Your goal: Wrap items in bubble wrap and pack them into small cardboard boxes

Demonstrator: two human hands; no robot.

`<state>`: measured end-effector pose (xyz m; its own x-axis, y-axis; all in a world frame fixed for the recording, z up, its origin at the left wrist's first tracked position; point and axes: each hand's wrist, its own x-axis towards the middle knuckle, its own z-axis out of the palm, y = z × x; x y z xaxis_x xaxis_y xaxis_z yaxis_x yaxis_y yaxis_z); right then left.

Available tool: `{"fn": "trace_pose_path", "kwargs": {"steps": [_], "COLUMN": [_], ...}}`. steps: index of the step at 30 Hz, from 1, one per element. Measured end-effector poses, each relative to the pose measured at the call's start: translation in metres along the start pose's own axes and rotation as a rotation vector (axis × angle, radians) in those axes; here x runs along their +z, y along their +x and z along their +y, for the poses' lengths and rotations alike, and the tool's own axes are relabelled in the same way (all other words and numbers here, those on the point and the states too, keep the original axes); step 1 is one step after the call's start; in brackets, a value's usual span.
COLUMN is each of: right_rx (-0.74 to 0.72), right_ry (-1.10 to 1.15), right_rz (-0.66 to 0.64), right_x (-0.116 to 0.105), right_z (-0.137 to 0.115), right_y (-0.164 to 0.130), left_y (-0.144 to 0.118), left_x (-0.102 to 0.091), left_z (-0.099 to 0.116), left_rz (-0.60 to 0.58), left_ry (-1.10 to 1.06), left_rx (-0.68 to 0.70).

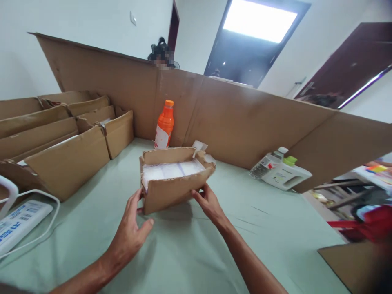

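A small open cardboard box (176,194) is held between my two hands over the green tabletop, tilted, with a shadow below it. White packets in clear plastic (171,169) lie inside. My left hand (130,228) presses its fingers against the box's left end, the thumb sticking out free of the cardboard. At the lower right corner, my right hand (208,202) grips the box with thumb in front and fingers behind. Whether the box's underside touches the table is hard to tell.
Divided cardboard boxes (67,163) fill the left side. A white power strip (24,222) with a cable lies near left. Behind stand an orange bottle (164,124) and a cardboard partition (239,122). A clear bottle (266,163) and white jug (284,175) are at right. A person's head shows beyond.
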<state>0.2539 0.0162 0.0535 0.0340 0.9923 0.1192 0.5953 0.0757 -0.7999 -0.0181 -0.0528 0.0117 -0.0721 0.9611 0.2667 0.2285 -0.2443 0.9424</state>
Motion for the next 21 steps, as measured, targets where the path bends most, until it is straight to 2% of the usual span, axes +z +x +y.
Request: {"fn": "trace_pose_path", "kwargs": {"steps": [2,4,7,10,14,21], "right_rx": [-0.072,-0.121,-0.171,-0.208,-0.275,-0.332], "right_ry": [0.09,0.138,0.159,0.13,0.071,0.024], "right_rz": [-0.038,-0.077,-0.132,-0.162,-0.172,-0.134], "right_x": [0.031,0.069,0.127,0.169,0.19,0.195], "right_z": [-0.014,-0.029,-0.049,-0.054,-0.042,-0.024], "right_y": [0.03,0.061,0.094,0.106,0.102,0.1], "left_y": [-0.007,-0.004,0.016,0.045,0.085,0.161], "left_x": [-0.01,-0.015,-0.017,-0.015,-0.011,0.015], "left_z": [-0.011,-0.02,-0.029,-0.036,-0.043,-0.067], "left_rz": [0.076,0.122,0.147,0.155,0.196,0.246], "left_ry": [0.016,0.028,0.02,0.016,0.021,0.112], "left_rx": [0.008,-0.004,-0.056,-0.081,-0.083,-0.14]}}
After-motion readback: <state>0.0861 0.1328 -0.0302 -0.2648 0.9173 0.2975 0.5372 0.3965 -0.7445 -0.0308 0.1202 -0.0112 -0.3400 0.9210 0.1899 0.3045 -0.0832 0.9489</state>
